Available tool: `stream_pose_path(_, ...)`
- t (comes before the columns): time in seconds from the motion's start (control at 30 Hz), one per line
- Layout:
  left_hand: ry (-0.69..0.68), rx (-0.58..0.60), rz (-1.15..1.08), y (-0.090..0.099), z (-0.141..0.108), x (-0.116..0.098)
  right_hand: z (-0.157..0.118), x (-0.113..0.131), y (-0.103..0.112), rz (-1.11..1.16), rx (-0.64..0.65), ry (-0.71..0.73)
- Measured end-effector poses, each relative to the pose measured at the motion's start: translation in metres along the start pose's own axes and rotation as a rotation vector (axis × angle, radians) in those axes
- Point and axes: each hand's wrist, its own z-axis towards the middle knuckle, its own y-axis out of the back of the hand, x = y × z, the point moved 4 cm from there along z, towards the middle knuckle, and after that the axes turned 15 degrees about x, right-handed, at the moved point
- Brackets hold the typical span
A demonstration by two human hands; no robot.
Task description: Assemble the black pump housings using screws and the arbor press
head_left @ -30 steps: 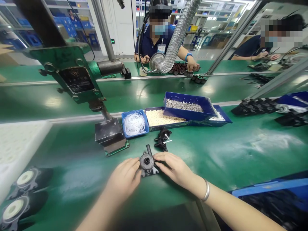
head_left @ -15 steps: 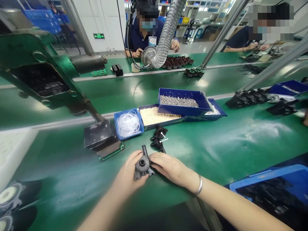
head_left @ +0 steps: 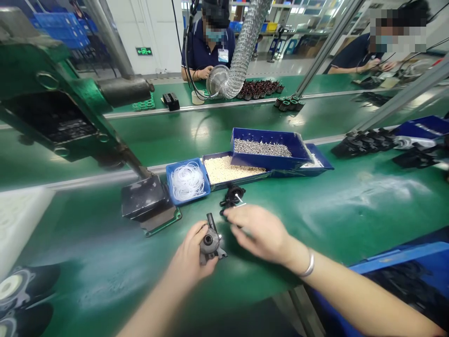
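Note:
My left hand (head_left: 185, 255) grips a dark grey pump housing (head_left: 210, 248), with a round hole facing up and a spout pointing away from me. A small shiny spot shows on the housing's right side. My right hand (head_left: 264, 231) is apart from the housing, fingers stretched forward and thumb separated from them. Its fingertips reach the nearer of two small black parts with white pins, largely covering it. The farther black part (head_left: 234, 193) lies just beyond, its white pin sticking out.
Beyond stand a blue tray of clear rings (head_left: 188, 181), a bin of cream-coloured pieces (head_left: 228, 171) and a bin of metal screws (head_left: 261, 149). A green press (head_left: 52, 107) looms at left. A blue crate (head_left: 396, 257) is at lower right. Two co-workers sit across the bench.
My right hand has left the pump housing and moved up and right to the small black parts. My left hand keeps its hold, nearly in place.

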Motion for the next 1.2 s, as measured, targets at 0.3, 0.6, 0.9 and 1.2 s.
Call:
stream_pose_path(0.3, 0.045, -0.082, -0.042, -0.005, -0.004, 0.006, 0.066, -0.201, 0.088, -0.105, 0.331, -0.848)
stream_pose_path(0.6, 0.084, -0.162, -0.051, -0.007, -0.002, 0.008, 0.051, -0.218, 0.077, 0.116, 0.202, -0.840)
stream_pose_path(0.9, 0.154, -0.333, -0.055, 0.030, -0.006, 0.000, 0.065, -0.140, 0.084, 0.349, -0.026, -0.635)
stream_pose_path(1.2, 0.235, -0.385, -0.632, 0.072, 0.047, -0.028, 0.070, 0.004, 0.027, 0.508, 0.141, -0.177)
